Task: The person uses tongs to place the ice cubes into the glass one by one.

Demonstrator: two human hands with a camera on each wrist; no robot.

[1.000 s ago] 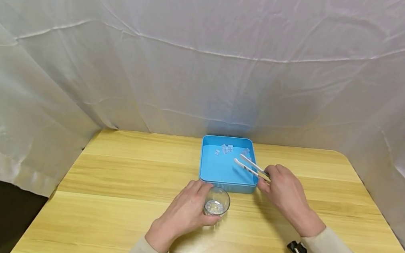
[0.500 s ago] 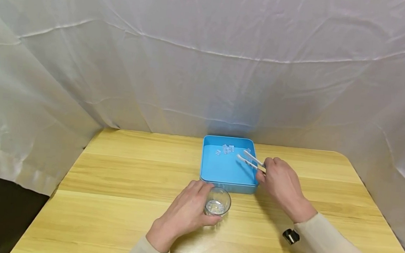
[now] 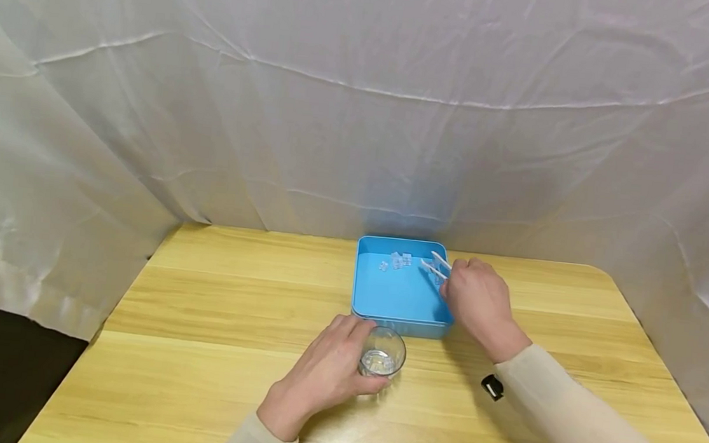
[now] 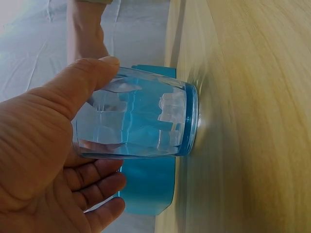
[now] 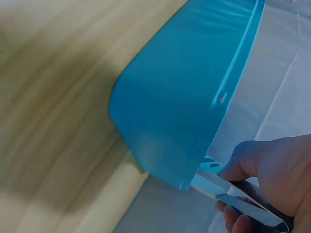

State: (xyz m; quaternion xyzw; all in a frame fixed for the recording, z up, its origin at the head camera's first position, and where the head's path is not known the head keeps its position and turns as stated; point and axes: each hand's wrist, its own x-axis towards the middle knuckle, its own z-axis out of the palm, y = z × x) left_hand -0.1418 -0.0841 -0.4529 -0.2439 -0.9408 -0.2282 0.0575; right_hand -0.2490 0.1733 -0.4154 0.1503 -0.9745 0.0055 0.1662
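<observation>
A clear drinking glass [image 3: 384, 354] stands on the table, with several clear cubes at its bottom, seen through its side in the left wrist view. My left hand [image 3: 324, 366] grips the glass between thumb and fingers. My right hand [image 3: 479, 297] holds a pair of white tongs [image 3: 436, 269] over the right side of a blue tray [image 3: 395, 299]. The tips of the tongs are apart, reaching down near some clear cubes by the tray's right wall; whether they touch a cube cannot be told. More clear cubes [image 3: 399, 260] lie toward the back of the tray.
The wooden table [image 3: 226, 309] carries the tray near its back edge, with the glass just in front. A pale curtain [image 3: 311, 140] hangs behind the table and along both sides. The tray's raised walls [image 5: 165, 92] stand below my right hand.
My right hand has moved forward and slightly left with the tongs, bringing the tips toward the cubes at the tray's right side. My left hand and the glass have stayed in place.
</observation>
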